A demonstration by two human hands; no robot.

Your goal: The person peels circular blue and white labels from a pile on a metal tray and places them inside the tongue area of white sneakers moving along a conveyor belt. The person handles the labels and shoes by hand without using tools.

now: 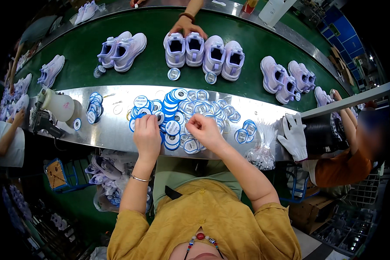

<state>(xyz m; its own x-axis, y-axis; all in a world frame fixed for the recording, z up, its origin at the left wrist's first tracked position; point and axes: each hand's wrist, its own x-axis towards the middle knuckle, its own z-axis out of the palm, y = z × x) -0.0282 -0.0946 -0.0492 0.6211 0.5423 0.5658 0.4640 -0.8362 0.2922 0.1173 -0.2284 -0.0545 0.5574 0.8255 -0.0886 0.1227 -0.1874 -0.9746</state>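
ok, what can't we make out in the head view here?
- Right hand: fingertips curled under, so any round tag pinched there is hidden.
- Left hand: palm down, covering the tags beneath.
- Tag print: too small.
- Clear bag: contents too small and glary.
- Shoes at the left rim: bent and dark.

Two pairs of lilac sneakers (203, 54)

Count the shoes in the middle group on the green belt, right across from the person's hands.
4 lilac shoes stand side by side: first, second, third, fourth. A co-worker's hand rests behind the left two. Other groups lie further along the green belt; some may be hidden.
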